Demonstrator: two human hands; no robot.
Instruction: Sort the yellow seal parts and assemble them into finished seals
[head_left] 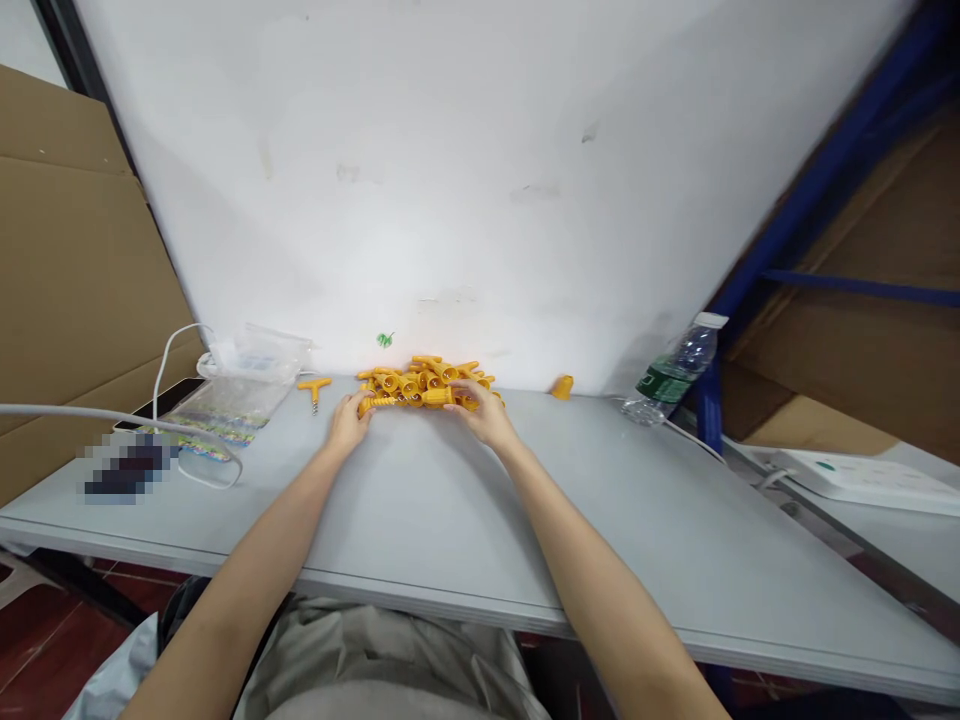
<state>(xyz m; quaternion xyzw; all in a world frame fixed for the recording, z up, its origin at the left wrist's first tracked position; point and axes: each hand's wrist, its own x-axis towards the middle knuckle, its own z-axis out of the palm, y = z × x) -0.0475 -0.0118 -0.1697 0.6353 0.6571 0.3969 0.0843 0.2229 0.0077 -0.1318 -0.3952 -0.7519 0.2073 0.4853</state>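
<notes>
My left hand (pixel 348 424) is closed on a yellow corkscrew (pixel 384 401), whose spiral points right. In my right hand (pixel 484 416) is a yellow plastic sleeve (pixel 435 398), gripped between thumb and fingers. The corkscrew's tip and the sleeve's left end are close together and in line; I cannot tell whether they touch. Right behind both hands lies a pile of yellow corkscrew parts (pixel 409 384), cone-shaped sleeves and handles mixed, partly hidden by my right fingers. A single T-handled corkscrew (pixel 314 390) lies left of the pile. One loose yellow sleeve (pixel 562 387) stands off to the right.
A clear plastic bag (pixel 247 385), a white cable (pixel 169 365) and a blurred dark object (pixel 131 472) occupy the table's left side. At the back right a water bottle (pixel 671 375) leans tilted. A white panel (pixel 480 200) rises behind the table (pixel 427 500); a power strip (pixel 862 478) lies far right.
</notes>
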